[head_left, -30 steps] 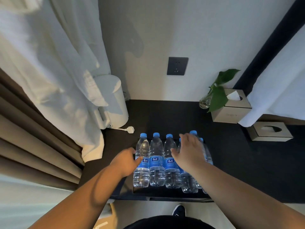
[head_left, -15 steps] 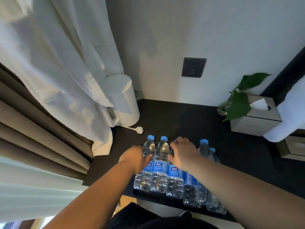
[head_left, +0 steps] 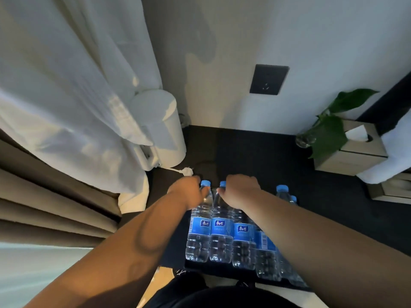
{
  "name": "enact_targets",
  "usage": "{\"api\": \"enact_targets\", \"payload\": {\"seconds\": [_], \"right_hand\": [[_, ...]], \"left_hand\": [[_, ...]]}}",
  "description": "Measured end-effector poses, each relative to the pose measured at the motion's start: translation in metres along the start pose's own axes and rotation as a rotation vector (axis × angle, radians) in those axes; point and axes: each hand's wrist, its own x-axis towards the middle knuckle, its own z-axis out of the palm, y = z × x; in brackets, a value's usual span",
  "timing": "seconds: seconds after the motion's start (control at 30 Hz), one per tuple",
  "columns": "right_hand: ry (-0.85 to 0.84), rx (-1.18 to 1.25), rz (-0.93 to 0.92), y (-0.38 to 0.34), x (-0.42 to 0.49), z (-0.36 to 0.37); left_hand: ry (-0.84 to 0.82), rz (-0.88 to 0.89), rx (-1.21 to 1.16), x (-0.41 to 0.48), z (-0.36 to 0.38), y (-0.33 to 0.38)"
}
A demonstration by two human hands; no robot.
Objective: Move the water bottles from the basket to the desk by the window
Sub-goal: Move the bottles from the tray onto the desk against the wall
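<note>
**Q:** What does the figure show?

**A:** A row of water bottles (head_left: 222,230) stands upright on the dark desk (head_left: 333,207), close to its front edge and beside the curtain (head_left: 66,85). No basket is in view. The left hand (head_left: 189,193) curls round the neck of the leftmost bottle (head_left: 199,227). The right hand (head_left: 241,193) is curled over the tops of the 2 bottles next to it. Its fingers are hidden, so whether it grips either bottle cannot be told.

**Q:** How is the step best done?

**A:** The step appears to be settling the row. Hold each bottle at the neck, not the cap. Shift 1 bottle at a time with its base flat, so that touching neighbours do not topple. Ease the row back from the edge, stopping short of the kettle (head_left: 160,127) and its loose plug (head_left: 186,171).
</note>
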Motion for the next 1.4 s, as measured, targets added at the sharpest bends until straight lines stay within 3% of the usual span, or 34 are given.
{"api": "enact_targets", "payload": {"seconds": [0.17, 0.3, 0.5, 0.73, 1.0, 1.2, 1.4], "right_hand": [[-0.169, -0.008, 0.157, -0.014, 0.024, -0.004], [-0.212, -0.014, 0.242, -0.025, 0.033, -0.007], [-0.325, 0.264, 0.32, -0.021, 0.029, -0.026], [-0.257, 0.398, 0.203, -0.014, 0.008, -0.06], [-0.023, 0.285, 0.029, -0.006, -0.024, -0.099], [-0.028, 0.253, -0.06, -0.002, -0.055, -0.112], [0.081, 0.214, -0.108, 0.001, -0.073, -0.129]], "left_hand": [[-0.11, 0.047, 0.005, 0.028, -0.002, 0.0], [-0.161, 0.086, -0.032, 0.041, -0.003, 0.002], [-0.177, 0.133, -0.086, 0.043, -0.019, 0.001], [-0.218, 0.208, -0.184, 0.024, -0.056, 0.003], [-0.037, 0.201, -0.144, -0.018, -0.09, 0.018], [-0.038, 0.213, -0.078, -0.045, -0.1, 0.028], [0.091, 0.192, -0.1, -0.06, -0.112, 0.032]]}}
